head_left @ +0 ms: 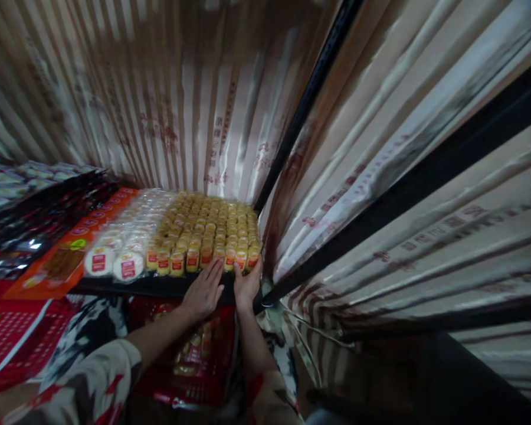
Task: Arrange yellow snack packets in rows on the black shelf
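Observation:
Small yellow wrapped cakes (197, 227) with red labels stand in tight rows on a black shelf (128, 287). My left hand (205, 289) is open, with straight fingers laid against the front row near its right half. At the right front corner, my right hand (248, 286) has its thumb on the front and its fingers along the right side, closed round an end cake (252, 257). Below the shelf edge is a red crate (223, 366), partly behind my forearms, with more yellow packages (194, 351) in it.
White round wrapped cakes (130, 264) stand left of the yellow ones, then orange packets (66, 260) and dark shiny packets (39, 218). Another red crate (17, 330) lies lower left. Pleated printed curtains (221, 118) and black poles (310, 88) enclose the back and right.

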Motion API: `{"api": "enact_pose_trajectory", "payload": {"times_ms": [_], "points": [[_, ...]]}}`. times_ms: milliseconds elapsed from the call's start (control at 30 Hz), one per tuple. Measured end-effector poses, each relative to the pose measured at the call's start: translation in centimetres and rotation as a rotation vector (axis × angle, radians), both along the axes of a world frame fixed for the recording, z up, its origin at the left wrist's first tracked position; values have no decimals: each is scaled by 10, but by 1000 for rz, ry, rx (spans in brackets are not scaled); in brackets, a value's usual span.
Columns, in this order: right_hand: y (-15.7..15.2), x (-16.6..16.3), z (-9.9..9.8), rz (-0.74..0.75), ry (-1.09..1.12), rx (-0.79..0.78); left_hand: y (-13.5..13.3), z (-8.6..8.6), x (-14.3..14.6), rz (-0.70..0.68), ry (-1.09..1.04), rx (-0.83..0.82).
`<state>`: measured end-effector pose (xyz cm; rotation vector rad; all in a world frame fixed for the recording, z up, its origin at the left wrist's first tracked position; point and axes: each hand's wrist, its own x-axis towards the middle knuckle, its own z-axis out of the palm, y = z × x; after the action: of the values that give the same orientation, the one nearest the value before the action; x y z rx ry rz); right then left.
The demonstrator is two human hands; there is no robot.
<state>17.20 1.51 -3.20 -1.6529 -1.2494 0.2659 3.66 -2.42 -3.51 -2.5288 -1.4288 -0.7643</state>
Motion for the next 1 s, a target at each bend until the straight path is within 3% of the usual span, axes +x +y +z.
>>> {"api": "enact_pose_trajectory", "payload": {"times_ms": [467,667,1000], "points": [[2,1,-3,3,-15,7,-5,-3,0,64,-6,34],[2,0,0,-10,-21,5,-5,-6,-2,254,-96,35],[1,0,3,-10,-29,-20,2,-6,4,270,26,6]]}}
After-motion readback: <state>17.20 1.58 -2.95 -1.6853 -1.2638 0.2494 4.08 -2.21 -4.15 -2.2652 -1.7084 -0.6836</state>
